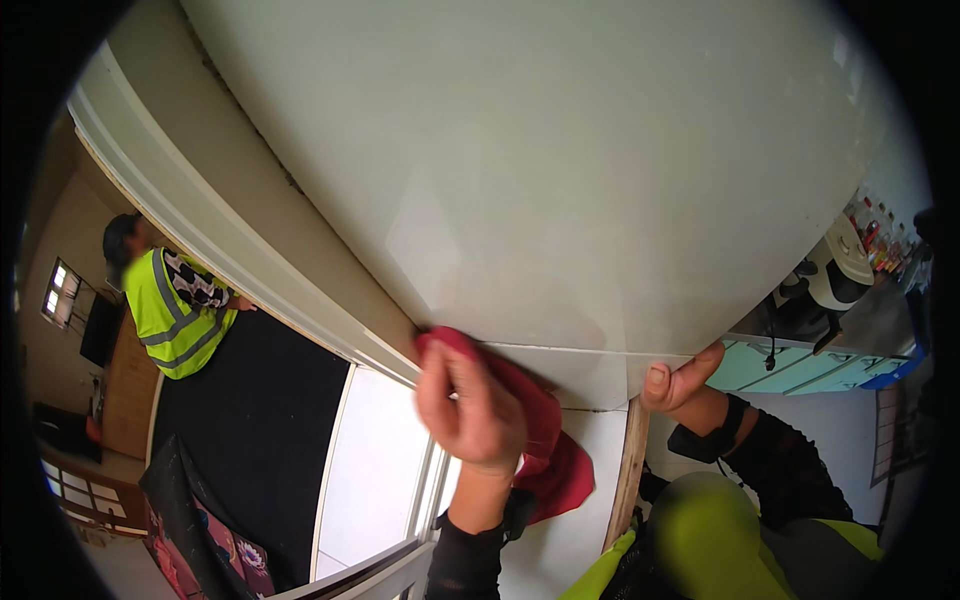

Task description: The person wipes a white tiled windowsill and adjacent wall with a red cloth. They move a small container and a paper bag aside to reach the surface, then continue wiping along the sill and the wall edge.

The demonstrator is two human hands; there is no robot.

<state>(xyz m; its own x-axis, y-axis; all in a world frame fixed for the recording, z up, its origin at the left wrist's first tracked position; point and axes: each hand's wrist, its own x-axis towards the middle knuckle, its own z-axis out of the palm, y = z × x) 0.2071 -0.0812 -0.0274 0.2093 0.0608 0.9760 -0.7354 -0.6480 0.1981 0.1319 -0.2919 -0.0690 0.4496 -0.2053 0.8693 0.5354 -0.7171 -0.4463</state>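
A crumpled red cloth (540, 420) is in my left hand (469, 409), bunched under the fingers. That hand, a little blurred, presses the cloth to the inner corner where a glossy pale tiled wall (525, 187) meets the beige strip beside a white door frame (247, 259). The cloth's loose end hangs below my wrist. My right hand (679, 382) grips the outer edge of the tiled wall, thumb and a finger spread around it. A thin tile joint (585, 349) runs between the hands.
Through the doorway at left, a person (180, 315) in a yellow reflective vest stands by a black-covered surface (262, 375). At right, a cream kitchen appliance (840, 262) and bottles (877, 229) stand on a counter above green cabinets (795, 367). A wooden strip (626, 472) is below.
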